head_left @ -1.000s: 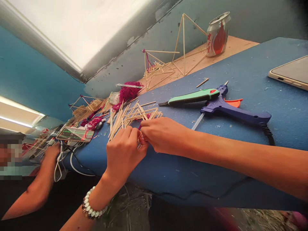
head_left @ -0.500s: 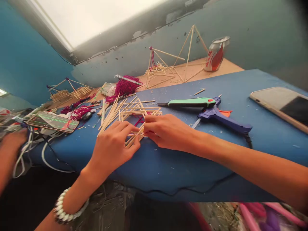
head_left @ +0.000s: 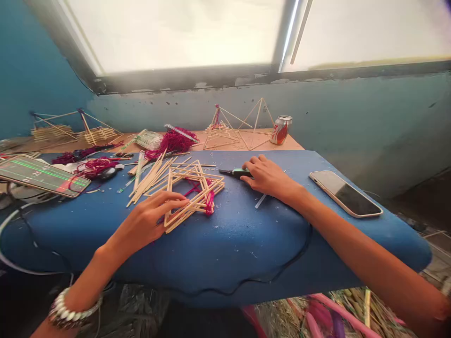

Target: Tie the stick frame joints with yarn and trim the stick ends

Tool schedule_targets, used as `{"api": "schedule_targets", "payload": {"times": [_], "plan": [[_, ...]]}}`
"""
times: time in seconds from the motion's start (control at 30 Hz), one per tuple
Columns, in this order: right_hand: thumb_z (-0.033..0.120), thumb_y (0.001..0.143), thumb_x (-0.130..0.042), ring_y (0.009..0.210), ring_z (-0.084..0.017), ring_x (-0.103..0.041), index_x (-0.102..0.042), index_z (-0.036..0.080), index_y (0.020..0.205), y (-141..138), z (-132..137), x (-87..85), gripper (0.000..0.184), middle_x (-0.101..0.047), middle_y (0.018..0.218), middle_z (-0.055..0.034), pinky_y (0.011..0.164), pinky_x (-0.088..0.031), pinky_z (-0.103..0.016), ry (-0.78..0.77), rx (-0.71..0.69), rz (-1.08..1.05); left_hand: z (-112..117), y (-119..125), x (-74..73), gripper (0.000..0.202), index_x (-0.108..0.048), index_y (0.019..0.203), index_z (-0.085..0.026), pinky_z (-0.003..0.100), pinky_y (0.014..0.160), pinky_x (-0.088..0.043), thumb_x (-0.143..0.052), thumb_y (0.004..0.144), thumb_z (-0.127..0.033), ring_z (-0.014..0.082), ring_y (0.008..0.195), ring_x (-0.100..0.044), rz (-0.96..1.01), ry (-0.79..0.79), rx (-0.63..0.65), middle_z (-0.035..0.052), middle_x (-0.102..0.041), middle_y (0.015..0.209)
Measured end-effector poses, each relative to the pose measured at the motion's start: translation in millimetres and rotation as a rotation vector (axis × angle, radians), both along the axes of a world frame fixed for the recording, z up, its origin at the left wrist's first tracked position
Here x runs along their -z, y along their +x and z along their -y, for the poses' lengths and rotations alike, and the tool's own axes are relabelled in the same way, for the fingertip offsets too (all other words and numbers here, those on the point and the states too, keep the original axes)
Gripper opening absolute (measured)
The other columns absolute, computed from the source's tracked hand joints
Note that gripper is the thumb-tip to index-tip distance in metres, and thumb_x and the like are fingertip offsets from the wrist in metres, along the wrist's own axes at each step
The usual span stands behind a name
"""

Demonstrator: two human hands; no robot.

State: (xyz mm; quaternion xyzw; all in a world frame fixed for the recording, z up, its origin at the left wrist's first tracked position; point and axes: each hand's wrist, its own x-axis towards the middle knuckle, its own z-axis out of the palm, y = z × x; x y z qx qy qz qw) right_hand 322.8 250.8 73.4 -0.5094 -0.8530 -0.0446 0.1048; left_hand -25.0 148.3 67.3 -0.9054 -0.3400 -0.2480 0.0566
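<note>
My left hand [head_left: 150, 219] lies on the blue table [head_left: 229, 244], fingers stretched, its fingertips resting on a flat frame of thin wooden sticks [head_left: 192, 188] bound with magenta thread. My right hand [head_left: 268, 176] is farther right, its fingers curled over the green-handled knife [head_left: 235, 172], which lies on the table with its dark blade pointing left. The glue gun is hidden under that hand; only its clear glue stick [head_left: 261, 201] shows. Loose sticks [head_left: 148, 176] are heaped just left of the frame.
A phone [head_left: 345, 193] lies at the table's right. Another phone with a lit screen [head_left: 38, 174] sits far left among white cables. Magenta yarn [head_left: 172, 139], stick pyramids [head_left: 230, 124] and a dented can [head_left: 281, 129] stand on the wooden ledge behind.
My right hand has left the stick frame and moved right onto the green knife. My left hand stays on the frame, fingers now flatter. The camera has swung up and level.
</note>
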Motion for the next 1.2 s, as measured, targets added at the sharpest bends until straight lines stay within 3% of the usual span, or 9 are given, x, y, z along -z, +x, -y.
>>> {"api": "schedule_targets", "payload": {"times": [0.13,0.3,0.37,0.47,0.63,0.83,1.03,1.2], "plan": [[0.034,0.095,-0.061,0.104,-0.032,-0.061,-0.066,0.016,0.108,1.6,-8.4,9.3,0.023,-0.070,0.103,-0.0160,0.089,-0.047,-0.040,-0.023,-0.018,-0.069,-3.7,-1.4,2.3,0.028,-0.067,0.131,-0.022,0.038,0.101,-0.061,-0.061,0.104,-0.023,0.0216,0.114,-0.072,-0.038,0.075,0.075,0.0088,-0.074,0.126],[0.036,0.100,-0.054,0.097,-0.029,-0.066,-0.059,0.017,0.123,6.9,-0.7,-6.9,0.031,-0.069,0.116,-0.0163,0.085,-0.050,-0.040,0.086,-0.011,-0.269,-4.6,-0.5,4.2,0.029,-0.067,0.130,-0.021,0.037,0.101,-0.060,-0.064,0.102,-0.018,0.0201,0.114,-0.073,-0.064,0.124,0.082,0.0088,-0.074,0.129],[0.041,0.102,-0.055,0.096,-0.027,-0.067,-0.059,0.019,0.125,6.8,11.4,-17.3,0.032,-0.069,0.118,-0.0143,0.085,-0.050,-0.041,0.177,-0.038,-0.372,-6.8,2.5,7.7,0.029,-0.068,0.127,-0.020,0.035,0.099,-0.061,-0.069,0.099,-0.016,0.0193,0.111,-0.074,-0.018,0.149,0.101,0.0086,-0.076,0.125],[0.041,0.099,-0.064,0.091,-0.025,-0.069,-0.065,0.022,0.115,6.3,40.0,-23.6,0.024,-0.072,0.110,-0.0090,0.079,-0.052,-0.038,0.265,-0.225,-0.447,-10.0,8.3,15.6,0.032,-0.069,0.126,-0.020,0.034,0.096,-0.062,-0.074,0.094,-0.016,0.0189,0.107,-0.076,0.083,0.161,0.100,0.0082,-0.078,0.120],[0.026,0.100,-0.065,0.085,-0.019,-0.070,-0.064,0.020,0.115,8.8,91.6,0.1,0.016,-0.072,0.106,-0.0075,0.069,-0.051,-0.031,0.297,-0.395,-0.377,-9.7,14.2,24.4,0.024,-0.074,0.112,-0.020,0.036,0.104,-0.061,-0.077,0.091,-0.011,0.0211,0.111,-0.077,0.231,0.162,0.083,0.0069,-0.081,0.115],[0.022,0.100,-0.063,0.083,-0.018,-0.069,-0.067,0.020,0.113,-7.3,117.9,25.9,0.014,-0.074,0.105,-0.0067,0.069,-0.051,-0.032,0.389,-0.343,-0.260,-8.5,15.9,25.4,0.018,-0.073,0.104,-0.019,0.039,0.104,-0.062,-0.078,0.089,-0.009,0.0216,0.110,-0.077,0.231,0.168,0.079,0.0054,-0.082,0.113],[0.028,0.104,-0.057,0.085,-0.018,-0.067,-0.070,0.024,0.105,-26.7,117.3,25.6,0.014,-0.075,0.105,-0.0030,0.065,-0.049,-0.034,0.434,-0.259,-0.219,-7.3,14.1,28.3,0.023,-0.074,0.106,-0.022,0.043,0.104,-0.062,-0.080,0.087,-0.009,0.0240,0.111,-0.078,0.212,0.175,0.045,0.0032,-0.082,0.115],[0.023,0.101,-0.058,0.080,-0.019,-0.066,-0.071,0.022,0.100,-29.6,115.8,20.3,0.014,-0.074,0.099,-0.0045,0.059,-0.044,-0.035,0.488,-0.252,-0.164,-7.8,13.3,28.2,0.038,-0.074,0.118,-0.022,0.035,0.098,-0.064,-0.086,0.084,-0.014,0.0213,0.105,-0.079,0.222,0.216,-0.001,0.0032,-0.082,0.115]]}}
